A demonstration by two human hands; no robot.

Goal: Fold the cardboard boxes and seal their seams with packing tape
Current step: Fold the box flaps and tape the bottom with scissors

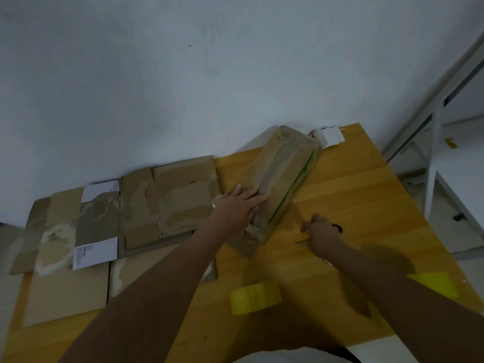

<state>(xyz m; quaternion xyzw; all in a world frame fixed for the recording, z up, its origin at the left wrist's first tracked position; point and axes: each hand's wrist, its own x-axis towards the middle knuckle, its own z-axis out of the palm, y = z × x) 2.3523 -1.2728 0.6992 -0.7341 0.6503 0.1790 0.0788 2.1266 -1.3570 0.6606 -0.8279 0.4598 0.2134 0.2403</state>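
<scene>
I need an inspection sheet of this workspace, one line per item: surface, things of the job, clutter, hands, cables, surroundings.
Surface: wooden table, yellow-brown, set against a wall.
Job's things: folded cardboard box with a green stripe lies at an angle in the middle; flattened cardboard sheets with torn patches and white labels lie on the left; yellow tape roll stands near the front edge.
Clutter: small white object at the far edge behind the box; yellow piece at the right edge, blurred.
Hands: left hand rests flat on the box; right hand is curled around a small tool on the table, the tool unclear.
Cables: nothing seen.
Surroundings: grey wall; white metal frame on the right.
</scene>
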